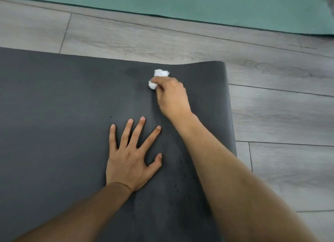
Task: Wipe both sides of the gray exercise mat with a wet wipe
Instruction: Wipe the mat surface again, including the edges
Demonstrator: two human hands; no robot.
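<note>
The gray exercise mat lies flat on the floor and fills the left and lower part of the view. Its right end curls up slightly. My right hand grips a crumpled white wet wipe and holds it against the mat near the far right corner. A darker damp patch shows just left of the wipe. My left hand rests flat on the mat with its fingers spread, nearer to me than the right hand.
A teal mat lies along the far edge of the view. Gray wood-look floor lies between the two mats and to the right of the gray one.
</note>
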